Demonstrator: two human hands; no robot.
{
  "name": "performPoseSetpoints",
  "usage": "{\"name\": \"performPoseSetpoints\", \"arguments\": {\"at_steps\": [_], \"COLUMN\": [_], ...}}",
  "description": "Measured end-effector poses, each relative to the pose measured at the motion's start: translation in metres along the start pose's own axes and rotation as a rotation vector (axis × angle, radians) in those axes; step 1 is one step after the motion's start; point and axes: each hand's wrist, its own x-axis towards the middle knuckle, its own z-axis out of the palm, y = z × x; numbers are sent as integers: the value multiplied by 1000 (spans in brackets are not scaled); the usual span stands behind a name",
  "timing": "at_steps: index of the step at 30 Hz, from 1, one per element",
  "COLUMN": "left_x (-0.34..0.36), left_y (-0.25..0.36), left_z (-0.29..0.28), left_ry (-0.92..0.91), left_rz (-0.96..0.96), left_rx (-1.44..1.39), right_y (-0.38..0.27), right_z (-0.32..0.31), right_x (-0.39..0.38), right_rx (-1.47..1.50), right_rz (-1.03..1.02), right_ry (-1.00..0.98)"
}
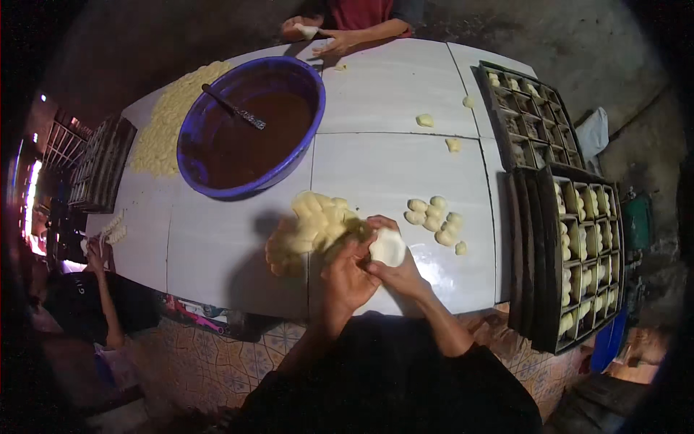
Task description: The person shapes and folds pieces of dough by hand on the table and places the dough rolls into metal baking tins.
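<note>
My right hand (pixel 405 276) holds a flattened, slightly cupped round of pale dough (pixel 388 248), its thumb over the lower edge. Close against it on the left, my left hand (pixel 348 281) is open with the palm turned up; nothing shows in it, and some of its fingers are hard to make out. Just beyond the left hand lies a heap of smooth yellowish dough pieces (pixel 316 220). To the right, a small cluster of rounded dough balls (pixel 436 216) sits on the white tiled table (pixel 387 163).
A blue basin (pixel 189 148) of brown filling holds a dark-handled utensil (pixel 235 108). Behind it spread many dough pieces (pixel 163 119). Compartmented trays (pixel 515 249) with dough line the right edge; another rack (pixel 108 163) stands left. Co-workers' hands (pixel 340 42) work at the far side and left.
</note>
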Motion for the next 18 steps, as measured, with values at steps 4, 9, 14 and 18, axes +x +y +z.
{"name": "performPoseSetpoints", "arguments": {"at_steps": [4, 9, 14, 18], "left_x": [29, 114, 138, 118], "left_y": [69, 247, 287, 233], "left_z": [-7, 20, 0, 20], "left_ry": [-452, 426, 688, 511], "left_rz": [134, 795, 211, 435], "left_rx": [-66, 1423, 1830, 1766], "right_y": [4, 18, 34, 42], "right_z": [2, 13, 29, 21], "right_x": [12, 18, 25, 42], "right_rx": [414, 336, 423, 434], "right_rz": [280, 294, 228, 188], "right_ry": [-148, -13, -47, 69]}}
